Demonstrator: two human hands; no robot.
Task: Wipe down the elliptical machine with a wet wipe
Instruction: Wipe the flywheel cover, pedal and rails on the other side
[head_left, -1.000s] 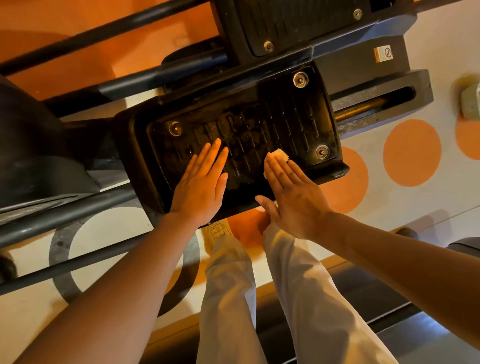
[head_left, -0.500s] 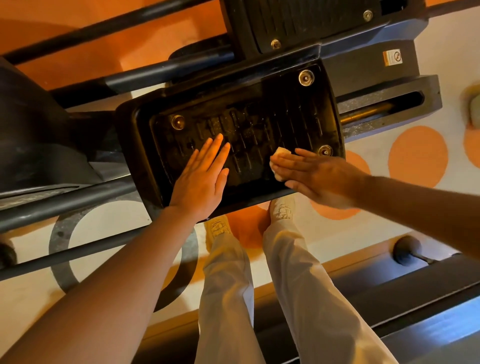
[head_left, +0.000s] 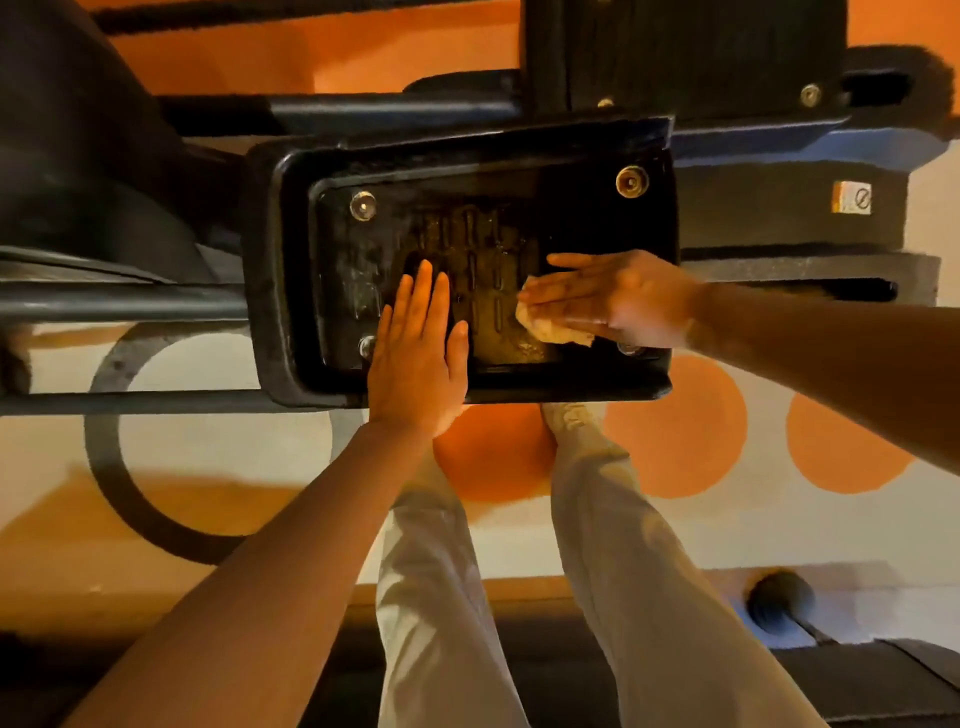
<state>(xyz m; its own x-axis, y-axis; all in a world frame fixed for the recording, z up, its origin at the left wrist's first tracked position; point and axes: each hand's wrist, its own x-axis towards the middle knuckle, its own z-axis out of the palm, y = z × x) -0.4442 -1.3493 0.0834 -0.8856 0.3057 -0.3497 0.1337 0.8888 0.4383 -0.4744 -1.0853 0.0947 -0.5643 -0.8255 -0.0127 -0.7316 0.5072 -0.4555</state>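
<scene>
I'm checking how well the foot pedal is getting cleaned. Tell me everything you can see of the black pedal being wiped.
The black rectangular plastic foot pedal has a raised rim, rounded corners, a ribbed tread in its middle and round metal bolts near its corners. Its surface looks scuffed and shiny, perhaps wet. It lies roughly level, mounted on the machine's dark bars above the patterned floor. The left hand rests flat on its near edge; the right hand presses a crumpled pale wipe against the tread.
</scene>
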